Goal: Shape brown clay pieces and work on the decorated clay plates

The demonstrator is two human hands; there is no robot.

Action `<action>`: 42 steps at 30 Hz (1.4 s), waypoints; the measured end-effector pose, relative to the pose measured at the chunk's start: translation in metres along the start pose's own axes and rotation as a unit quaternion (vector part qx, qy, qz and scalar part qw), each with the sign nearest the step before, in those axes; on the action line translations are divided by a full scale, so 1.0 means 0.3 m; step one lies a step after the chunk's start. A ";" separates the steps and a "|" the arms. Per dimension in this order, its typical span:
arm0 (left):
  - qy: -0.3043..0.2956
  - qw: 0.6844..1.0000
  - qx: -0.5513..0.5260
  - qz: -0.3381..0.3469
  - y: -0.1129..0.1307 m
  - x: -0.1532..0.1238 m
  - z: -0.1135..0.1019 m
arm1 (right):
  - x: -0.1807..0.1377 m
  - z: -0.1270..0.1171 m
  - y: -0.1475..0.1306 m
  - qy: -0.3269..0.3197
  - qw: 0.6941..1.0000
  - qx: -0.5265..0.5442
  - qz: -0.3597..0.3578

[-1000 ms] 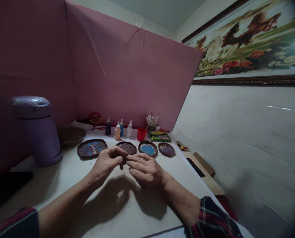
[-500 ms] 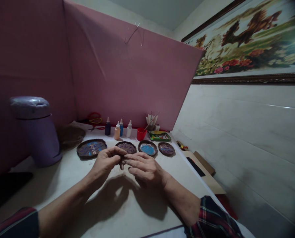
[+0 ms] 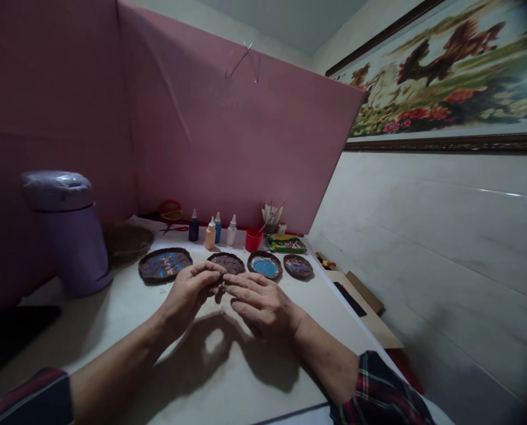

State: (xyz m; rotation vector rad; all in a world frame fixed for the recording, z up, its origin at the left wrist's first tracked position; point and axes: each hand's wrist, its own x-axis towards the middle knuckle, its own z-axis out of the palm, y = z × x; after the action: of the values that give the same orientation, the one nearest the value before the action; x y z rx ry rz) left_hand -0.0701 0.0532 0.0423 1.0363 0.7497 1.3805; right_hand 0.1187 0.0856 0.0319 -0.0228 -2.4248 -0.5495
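Note:
My left hand (image 3: 188, 292) and my right hand (image 3: 259, 301) meet above the white table (image 3: 228, 378), fingertips together around a small dark lump (image 3: 220, 288) that I cannot make out. The left fingers are curled in a pinch on it. The right fingers lie pressed together against it from the other side. Just beyond the hands stands a row of dark painted dishes: a large one with blue (image 3: 165, 264), a brown one (image 3: 230, 261), a blue-centred one (image 3: 264, 265) and a small one (image 3: 298, 266).
Paint bottles (image 3: 210, 232), a red cup (image 3: 253, 239), a pot of brushes (image 3: 271, 216) and a green packet (image 3: 285, 242) line the pink partition (image 3: 228, 130). A lilac lidded bin (image 3: 68, 233) stands at left. Scissors (image 3: 171, 213) lie at the back.
The hands stay together over the same spot, with only slight shifting of the fingers on the small lump.

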 end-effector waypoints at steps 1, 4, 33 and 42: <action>-0.002 1.000 0.006 -0.002 0.000 -0.001 0.000 | -0.001 0.001 0.000 -0.003 1.000 -0.002 -0.003; 0.002 0.999 0.036 0.004 -0.002 0.001 -0.002 | -0.004 0.004 -0.001 -0.007 1.000 -0.004 -0.015; -0.002 1.000 0.026 0.011 0.004 -0.006 -0.002 | 0.004 0.011 -0.011 0.015 0.999 0.019 0.027; 0.009 1.000 0.014 0.008 0.005 -0.004 -0.003 | 0.018 0.007 -0.017 0.068 0.993 0.082 0.049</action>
State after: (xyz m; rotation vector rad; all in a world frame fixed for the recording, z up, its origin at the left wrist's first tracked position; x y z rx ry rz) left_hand -0.0716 0.0522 0.0431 1.0549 0.7773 1.3987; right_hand 0.1123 0.0811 0.0317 -0.0335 -2.3149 -0.2972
